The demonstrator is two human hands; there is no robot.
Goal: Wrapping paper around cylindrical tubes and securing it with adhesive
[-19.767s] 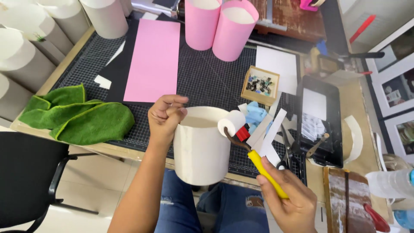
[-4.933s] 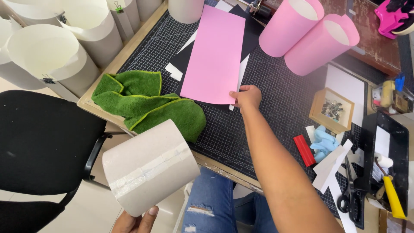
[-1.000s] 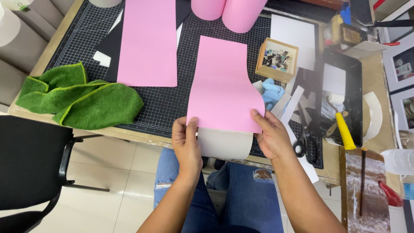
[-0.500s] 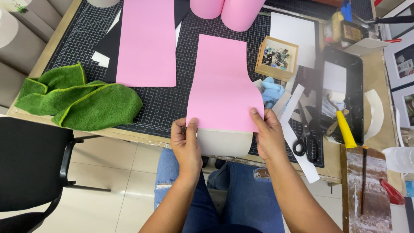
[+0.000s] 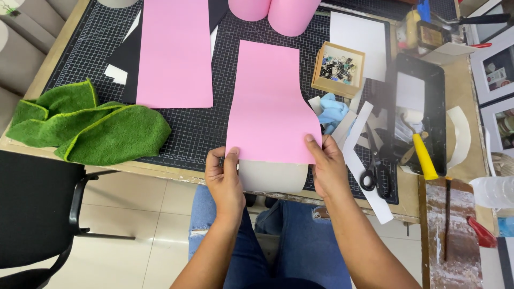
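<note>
Pressing down at the near edge of the table, the left hand (image 5: 225, 179) and the right hand (image 5: 327, 168) each pinch a near corner of a pink sheet (image 5: 270, 101), thumbs on top, holding it against a pale cylinder (image 5: 273, 176) that lies on its side between them, so the paper's edge seems to stay square to the tube. Beyond the hands, the sheet runs away flat over the black cutting mat (image 5: 198, 128), its far end near two pink tubes (image 5: 276, 13). Left of it lies a second pink sheet (image 5: 174, 51), and nearer left a folded green cloth (image 5: 91, 126). Right of the sheet sit a small box of clips (image 5: 338, 69), scissors (image 5: 375, 166) and a yellow-handled roller (image 5: 420, 147) in a black tray (image 5: 436, 80).
</note>
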